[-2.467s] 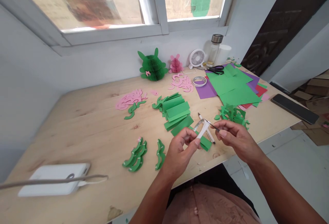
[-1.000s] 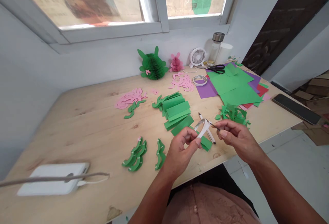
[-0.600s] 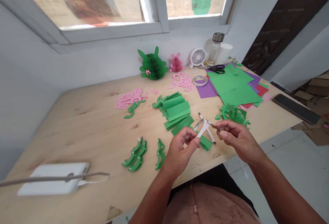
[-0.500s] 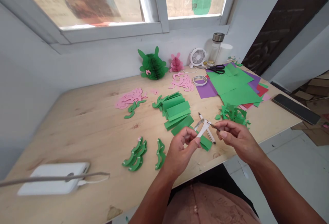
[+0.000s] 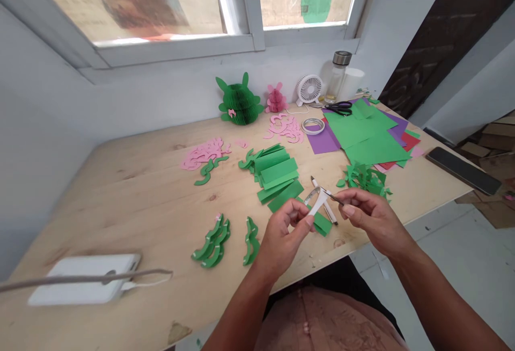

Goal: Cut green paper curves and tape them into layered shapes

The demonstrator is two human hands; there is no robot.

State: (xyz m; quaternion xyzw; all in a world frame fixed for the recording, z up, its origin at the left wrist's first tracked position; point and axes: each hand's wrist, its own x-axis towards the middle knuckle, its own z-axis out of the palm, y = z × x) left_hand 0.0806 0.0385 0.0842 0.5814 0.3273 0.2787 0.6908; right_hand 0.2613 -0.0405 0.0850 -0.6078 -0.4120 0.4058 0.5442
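Hands at table edge, left hand (image 5: 284, 230) pinching white strip (image 5: 317, 200), right hand (image 5: 368, 217) pinching its tip

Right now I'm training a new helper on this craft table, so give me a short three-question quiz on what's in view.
1. True or false: the left hand pinches a white strip.
2. Which lies nearest the scissors? A) power bank B) tape roll C) phone
3. What colour is the larger paper figure by the wall?

Key: 1 true; 2 B; 3 green. The right hand holds a thin dark tool against the strip's far end; what tool it is cannot be told.
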